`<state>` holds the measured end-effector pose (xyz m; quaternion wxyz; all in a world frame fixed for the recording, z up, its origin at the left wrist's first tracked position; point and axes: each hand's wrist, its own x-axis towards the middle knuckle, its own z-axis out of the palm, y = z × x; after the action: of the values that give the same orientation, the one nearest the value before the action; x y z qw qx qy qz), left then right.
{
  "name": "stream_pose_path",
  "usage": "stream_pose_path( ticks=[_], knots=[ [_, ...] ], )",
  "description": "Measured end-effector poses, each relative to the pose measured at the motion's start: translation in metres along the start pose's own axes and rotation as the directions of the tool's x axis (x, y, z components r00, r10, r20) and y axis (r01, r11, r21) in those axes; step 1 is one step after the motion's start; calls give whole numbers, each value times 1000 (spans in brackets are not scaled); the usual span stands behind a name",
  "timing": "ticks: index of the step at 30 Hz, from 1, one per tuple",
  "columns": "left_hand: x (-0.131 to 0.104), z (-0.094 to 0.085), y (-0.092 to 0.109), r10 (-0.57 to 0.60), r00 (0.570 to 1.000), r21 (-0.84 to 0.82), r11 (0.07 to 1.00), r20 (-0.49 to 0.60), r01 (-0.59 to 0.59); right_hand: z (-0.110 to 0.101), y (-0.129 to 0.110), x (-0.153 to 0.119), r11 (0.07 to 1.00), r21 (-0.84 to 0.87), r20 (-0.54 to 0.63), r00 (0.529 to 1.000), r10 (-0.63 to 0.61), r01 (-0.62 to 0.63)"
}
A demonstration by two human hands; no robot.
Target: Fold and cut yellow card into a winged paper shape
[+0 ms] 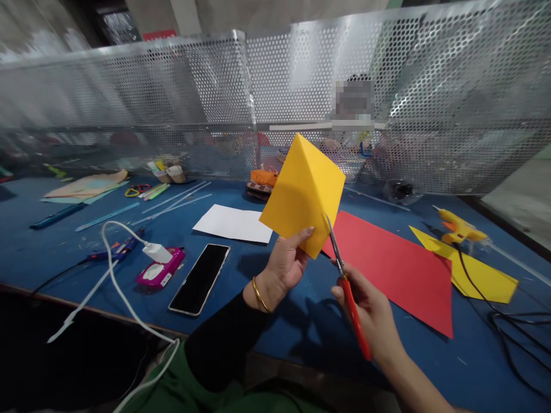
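Observation:
A creased piece of yellow paper (297, 192) is held up above the blue table by my left hand (285, 265), whose thumb lies on its lower part. My right hand (370, 307) grips red-handled scissors (353, 315). The scissor blades point up and meet the lower right edge of the yellow paper near its crease. Beneath and to the right, a red sheet (396, 269) lies on the table, and a white sheet (235, 223) lies to the left.
A phone (200, 279), a pink power strip (161, 268) with a white cable and a blue glue gun (118, 249) lie left. On the right are yellow paper (477, 274) and a yellow glue gun (460, 226) with a black cord. A perforated metal screen (206, 97) stands behind.

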<state>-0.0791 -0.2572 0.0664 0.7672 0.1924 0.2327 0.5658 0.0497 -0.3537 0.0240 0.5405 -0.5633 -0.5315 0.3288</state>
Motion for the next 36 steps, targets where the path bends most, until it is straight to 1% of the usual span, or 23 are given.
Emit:
stream_pose_path(
  ticks=[7,13,25,36],
  knots=[
    [1,0,-2,14,1000,-11,1000,15,-13,1,-1,-3,998,37,4,998,57,-57],
    [-1,1,-5,25,998,4,1000,52,-25,2,6,-7,997,29,17,997,77,-77],
    [-7,4,-2,33,999,68,997,16,-34,0,13,-10,997,-73,-34,999,-23,20],
    [-8,5,-3,54,998,111,992,21,-56,-2,20,-10,987,-155,-50,997,-59,50]
  ],
)
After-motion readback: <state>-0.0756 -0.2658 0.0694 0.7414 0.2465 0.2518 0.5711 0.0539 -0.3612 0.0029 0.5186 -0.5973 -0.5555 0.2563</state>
